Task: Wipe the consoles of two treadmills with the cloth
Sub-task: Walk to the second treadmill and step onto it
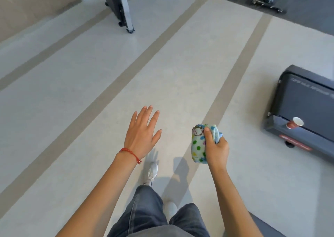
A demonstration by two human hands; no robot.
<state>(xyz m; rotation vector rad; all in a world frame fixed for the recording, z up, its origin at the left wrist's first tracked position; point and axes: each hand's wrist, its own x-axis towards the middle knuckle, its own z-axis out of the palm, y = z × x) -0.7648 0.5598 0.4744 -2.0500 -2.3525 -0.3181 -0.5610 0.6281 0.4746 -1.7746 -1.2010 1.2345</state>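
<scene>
Right hand [216,146] is wrapped round the folded spotted cloth [198,143], thumb across its front, out in the air over the floor [72,92]. Left hand [142,133] hangs spread and empty. That cloth looks soft, light and squashy: a bunched fistful should do. One treadmill [307,110] sits off right, console out of view.

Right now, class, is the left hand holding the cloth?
No: the right hand grips the cloth; the left hand is open.

I stand on a pale grey floor [90,92] with tan stripes, a dark treadmill deck [305,110] resting on it to my right.
</scene>
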